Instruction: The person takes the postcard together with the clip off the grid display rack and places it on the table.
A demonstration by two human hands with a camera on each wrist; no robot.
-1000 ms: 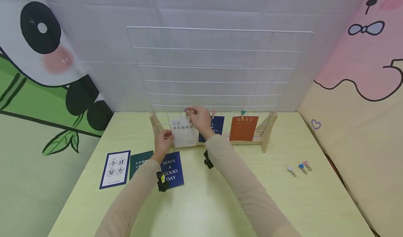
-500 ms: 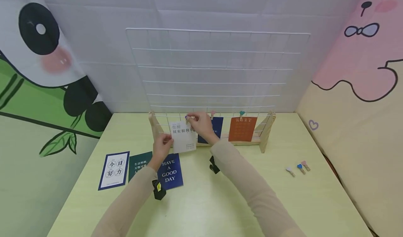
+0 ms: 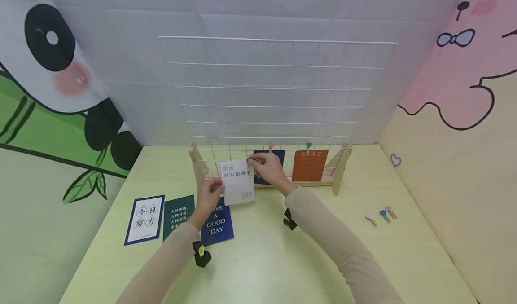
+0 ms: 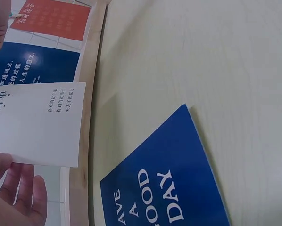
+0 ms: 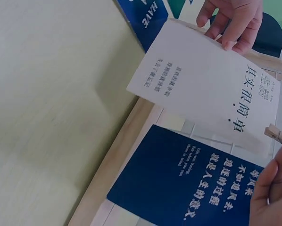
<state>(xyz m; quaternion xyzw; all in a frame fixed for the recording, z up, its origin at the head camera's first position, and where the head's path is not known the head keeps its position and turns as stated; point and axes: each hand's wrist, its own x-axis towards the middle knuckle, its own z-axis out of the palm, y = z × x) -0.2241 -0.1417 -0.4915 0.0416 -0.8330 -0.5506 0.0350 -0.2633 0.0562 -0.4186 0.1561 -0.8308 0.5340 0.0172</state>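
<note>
A white card with black writing (image 3: 239, 185) is held upright in front of the wire grid rack, its left edge pinched by my left hand (image 3: 208, 197). Between right thumb and fingers, my right hand (image 3: 269, 168) pinches a small wooden clothespin (image 5: 275, 133) with a purple heart, right at the card's upper right corner. Behind that hand, a dark blue card (image 5: 178, 174) hangs on the rack by a pink heart clothespin (image 3: 272, 145). An orange card (image 3: 309, 165) hangs farther right under a teal heart clothespin (image 3: 309, 146).
Three cards lie on the table's left: a white one with blue border (image 3: 144, 219), a green one (image 3: 177, 209) and a blue one (image 3: 218, 223). Three heart clothespins (image 3: 383, 215) lie at the right. The rack (image 3: 341, 169) has wooden side supports.
The white card and the purple heart clothespin have come down and forward from the rack's upper wires, shifting slightly right. My right hand has moved with them.
</note>
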